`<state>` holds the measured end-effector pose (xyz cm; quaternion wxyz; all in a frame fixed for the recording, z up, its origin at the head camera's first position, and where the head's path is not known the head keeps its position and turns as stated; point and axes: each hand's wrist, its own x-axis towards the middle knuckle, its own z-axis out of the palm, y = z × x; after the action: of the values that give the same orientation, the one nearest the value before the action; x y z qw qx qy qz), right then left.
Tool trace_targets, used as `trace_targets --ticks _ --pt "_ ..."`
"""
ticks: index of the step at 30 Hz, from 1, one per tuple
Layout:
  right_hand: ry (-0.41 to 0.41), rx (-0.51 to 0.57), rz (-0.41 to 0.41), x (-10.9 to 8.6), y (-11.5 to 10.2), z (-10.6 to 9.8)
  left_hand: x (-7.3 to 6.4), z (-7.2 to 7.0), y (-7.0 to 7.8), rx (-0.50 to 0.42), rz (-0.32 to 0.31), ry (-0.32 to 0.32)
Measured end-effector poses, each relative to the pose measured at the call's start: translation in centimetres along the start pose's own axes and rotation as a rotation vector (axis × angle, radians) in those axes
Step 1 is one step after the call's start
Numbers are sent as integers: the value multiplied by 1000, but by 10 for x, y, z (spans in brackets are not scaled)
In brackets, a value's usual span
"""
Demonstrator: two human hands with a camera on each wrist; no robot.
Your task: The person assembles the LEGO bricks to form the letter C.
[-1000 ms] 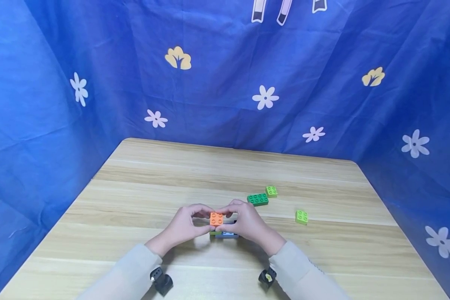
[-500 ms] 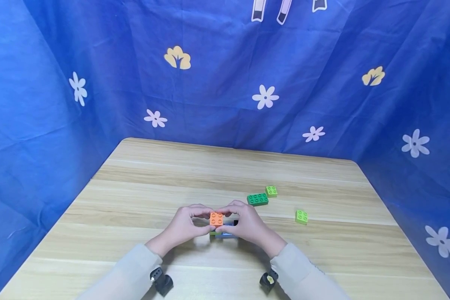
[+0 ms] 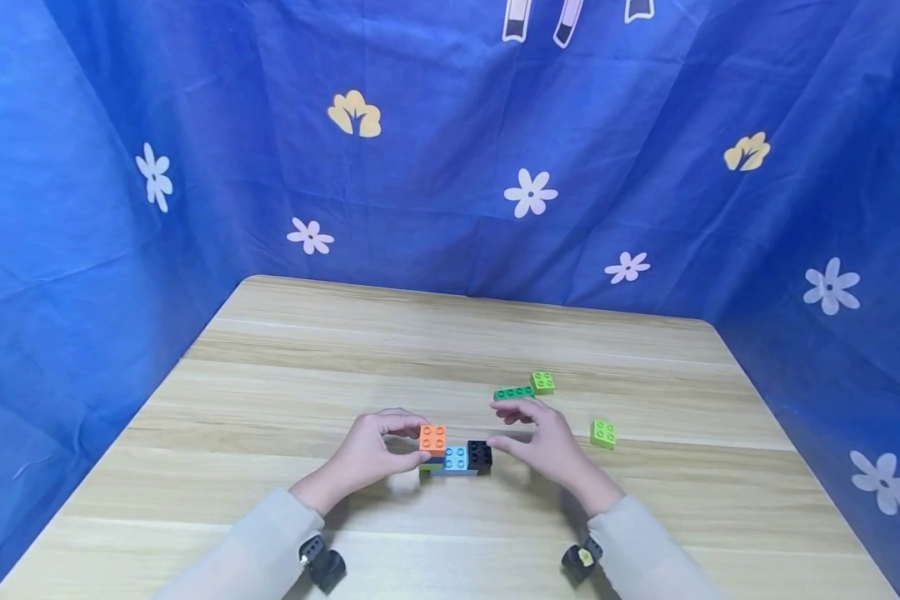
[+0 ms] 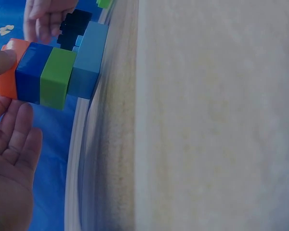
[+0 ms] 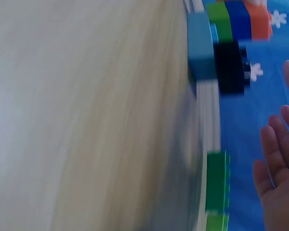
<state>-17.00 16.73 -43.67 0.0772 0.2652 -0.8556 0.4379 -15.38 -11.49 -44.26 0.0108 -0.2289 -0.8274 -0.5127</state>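
Note:
My left hand (image 3: 366, 453) pinches an orange toy brick (image 3: 432, 439) between thumb and fingers. That brick tops a column, with a dark blue brick (image 4: 32, 72) and a lime green brick (image 4: 57, 76) below it. The column stands on one end of a longer light blue brick (image 4: 90, 60). At the other end of this base sits a black brick (image 3: 479, 453), its studs facing up. Just right of the black brick, my right hand (image 3: 546, 446) is held with fingers loosely spread, nothing between them.
Beyond the right hand lies a dark green brick (image 3: 513, 393), partly hidden by its fingers. A lime brick (image 3: 543, 382) lies close behind it, and another lime brick (image 3: 603, 433) is farther right. The wooden table (image 3: 330, 333) is bordered by blue curtains (image 3: 435, 150).
The right hand has let go of the orange brick and moved right, which uncovers the black brick and the light blue base. The left hand has stayed in place on the orange brick.

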Motion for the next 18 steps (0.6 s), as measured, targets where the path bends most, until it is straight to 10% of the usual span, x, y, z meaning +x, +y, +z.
trace_targets --ticks 18 --pt "172 -167 85 -37 52 -69 0 1 1 28 11 4"
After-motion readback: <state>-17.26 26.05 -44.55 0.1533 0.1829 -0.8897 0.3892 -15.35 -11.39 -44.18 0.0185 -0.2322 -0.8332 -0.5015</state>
